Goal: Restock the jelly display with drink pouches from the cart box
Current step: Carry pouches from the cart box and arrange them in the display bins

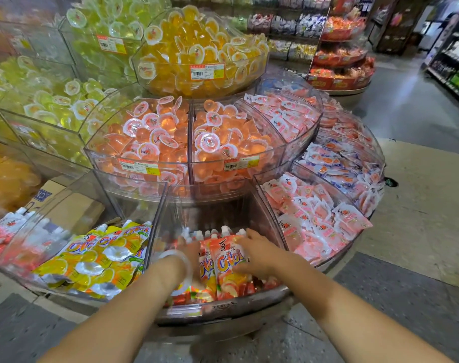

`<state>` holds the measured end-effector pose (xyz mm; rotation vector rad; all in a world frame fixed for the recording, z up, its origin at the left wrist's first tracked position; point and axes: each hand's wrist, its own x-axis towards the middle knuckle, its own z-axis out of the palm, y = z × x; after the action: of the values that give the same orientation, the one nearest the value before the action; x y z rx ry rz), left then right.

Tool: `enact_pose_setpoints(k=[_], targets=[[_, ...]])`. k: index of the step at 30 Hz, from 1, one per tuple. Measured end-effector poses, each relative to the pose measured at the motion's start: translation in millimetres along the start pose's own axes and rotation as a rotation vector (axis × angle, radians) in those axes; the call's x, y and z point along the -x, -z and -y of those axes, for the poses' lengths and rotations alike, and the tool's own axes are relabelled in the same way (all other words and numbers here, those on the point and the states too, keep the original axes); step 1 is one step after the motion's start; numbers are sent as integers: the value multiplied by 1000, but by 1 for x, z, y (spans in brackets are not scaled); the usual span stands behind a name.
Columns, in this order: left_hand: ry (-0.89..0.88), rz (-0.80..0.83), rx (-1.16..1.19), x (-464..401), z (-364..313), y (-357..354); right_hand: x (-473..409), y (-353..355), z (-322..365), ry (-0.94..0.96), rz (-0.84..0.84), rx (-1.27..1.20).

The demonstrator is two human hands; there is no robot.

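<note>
Hands inside the clear front bin (160, 218) of my jelly display.
My right hand (257, 254) grips an upright red drink pouch (229, 260) in that bin; my left hand (190, 254) presses flat beside it, fingers extended.

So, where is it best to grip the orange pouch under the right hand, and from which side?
Probably grip the orange pouch at its upper part, just below the white cap, coming from above. It stands nearly upright in the clear bin, packed between neighbours, so only its top is free. The right hand already rests there.
</note>
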<state>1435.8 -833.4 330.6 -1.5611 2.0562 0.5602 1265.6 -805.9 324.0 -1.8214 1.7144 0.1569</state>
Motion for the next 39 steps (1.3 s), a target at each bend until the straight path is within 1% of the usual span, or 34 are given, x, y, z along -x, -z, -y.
enact_pose_setpoints(k=[2, 6, 8, 11, 14, 18, 23, 26, 29, 32, 34, 39], targets=[[-13, -68, 42, 6, -3, 21, 13, 24, 5, 53, -57, 39], [-222, -277, 95, 21, -44, 67, 45, 75, -2, 111, -218, 58], [-315, -353, 90, 27, -79, 82, 62, 91, -23, 93, -287, 71], [-392, -378, 7, 34, -142, 86, 90, 101, -71, -20, -341, 104], [-488, -380, -91, 47, -222, 73, 130, 98, -136, -120, -388, 92], [-596, -370, -254, 63, -331, 49, 204, 85, -223, -306, -391, -12], [-743, -284, -307, 80, -470, 15, 304, 56, -326, -557, -402, -99], [-873, -260, -374, 105, -551, -7, 365, 33, -380, -708, -418, -113], [-1030, -238, -469, 132, -629, -31, 424, 7, -427, -852, -465, -180], [-1146, -159, -508, 152, -701, -61, 478, -20, -466, -999, -496, -285], [-1219, -117, -522, 164, -744, -82, 510, -37, -490, -1090, -523, -329], [-1390, -87, -634, 188, -840, -118, 572, -60, -550, -1274, -573, -439]])
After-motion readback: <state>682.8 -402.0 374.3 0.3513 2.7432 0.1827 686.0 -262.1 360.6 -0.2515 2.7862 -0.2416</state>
